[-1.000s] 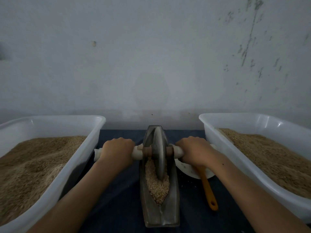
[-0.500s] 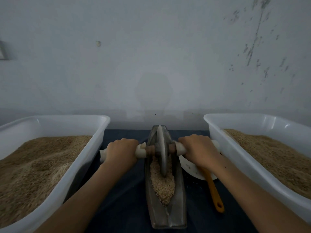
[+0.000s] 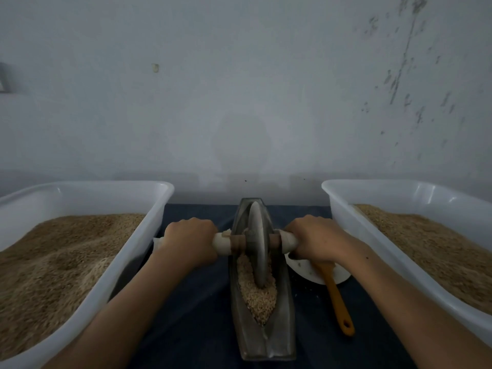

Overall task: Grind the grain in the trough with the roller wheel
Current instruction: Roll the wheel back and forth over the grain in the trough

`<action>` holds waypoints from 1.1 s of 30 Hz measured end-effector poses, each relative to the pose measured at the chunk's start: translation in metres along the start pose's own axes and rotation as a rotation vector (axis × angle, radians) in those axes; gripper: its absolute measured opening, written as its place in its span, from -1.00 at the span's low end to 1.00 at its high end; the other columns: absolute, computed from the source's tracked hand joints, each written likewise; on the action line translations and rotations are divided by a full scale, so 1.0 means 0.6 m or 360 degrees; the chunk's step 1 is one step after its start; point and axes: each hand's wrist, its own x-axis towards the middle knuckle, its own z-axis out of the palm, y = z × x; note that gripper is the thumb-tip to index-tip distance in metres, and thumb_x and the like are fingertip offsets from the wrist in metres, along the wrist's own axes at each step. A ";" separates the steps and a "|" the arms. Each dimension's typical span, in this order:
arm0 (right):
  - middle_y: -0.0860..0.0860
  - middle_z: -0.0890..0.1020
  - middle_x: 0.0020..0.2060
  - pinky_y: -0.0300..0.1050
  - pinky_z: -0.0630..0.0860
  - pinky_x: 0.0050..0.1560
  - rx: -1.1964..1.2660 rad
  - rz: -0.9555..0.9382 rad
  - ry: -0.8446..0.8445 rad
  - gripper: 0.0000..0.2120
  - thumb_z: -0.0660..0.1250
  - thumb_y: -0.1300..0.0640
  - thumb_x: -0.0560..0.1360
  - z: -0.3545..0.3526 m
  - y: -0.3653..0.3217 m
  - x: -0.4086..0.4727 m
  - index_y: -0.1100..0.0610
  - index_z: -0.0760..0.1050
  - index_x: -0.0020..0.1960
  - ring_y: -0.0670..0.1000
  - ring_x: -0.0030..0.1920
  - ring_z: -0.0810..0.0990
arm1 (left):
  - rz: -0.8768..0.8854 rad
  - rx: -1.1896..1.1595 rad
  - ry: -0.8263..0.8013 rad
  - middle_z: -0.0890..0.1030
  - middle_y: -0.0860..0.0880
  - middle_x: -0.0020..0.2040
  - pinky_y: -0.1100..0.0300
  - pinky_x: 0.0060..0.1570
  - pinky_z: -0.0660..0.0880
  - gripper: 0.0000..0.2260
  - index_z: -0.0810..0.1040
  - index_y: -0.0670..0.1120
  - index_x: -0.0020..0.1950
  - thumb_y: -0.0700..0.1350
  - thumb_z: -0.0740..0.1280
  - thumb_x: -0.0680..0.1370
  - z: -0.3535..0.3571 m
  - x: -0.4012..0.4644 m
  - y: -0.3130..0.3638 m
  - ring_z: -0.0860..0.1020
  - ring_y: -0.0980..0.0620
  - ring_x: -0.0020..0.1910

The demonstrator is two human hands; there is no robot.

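Observation:
A grey boat-shaped metal trough [image 3: 282,334] lies lengthwise on the dark cloth in front of me. Pale grain [image 3: 257,296] fills its near half. A grey disc-shaped roller wheel [image 3: 257,243] stands upright in the trough's far half, its lower edge in the grain. Through the wheel runs a wooden axle with white wrapped handles [image 3: 222,243]. My left hand [image 3: 190,242] grips the left handle. My right hand [image 3: 315,239] grips the right handle, covering most of it.
A white tub [image 3: 127,275] of brown grain stands at the left, another white tub [image 3: 354,235] at the right. Under my right wrist sits a white dish [image 3: 306,270] with an orange-handled utensil [image 3: 338,302]. A grey wall rises just behind.
The wheel has rolled a little away from me along the trough, both hands moving with it. The grain heap has shifted slightly.

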 end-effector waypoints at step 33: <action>-0.02 0.59 -0.09 -0.10 0.38 -0.14 -0.0141 0.0073 0.0340 -0.90 0.23 0.09 0.54 0.007 -0.013 0.002 -0.05 0.34 -0.13 0.05 -0.06 0.56 | -0.0062 -0.0123 0.0242 0.57 0.02 -0.03 0.17 -0.12 0.38 -0.97 0.44 0.02 -0.06 -0.06 0.27 0.53 0.020 0.000 0.003 0.55 0.01 -0.06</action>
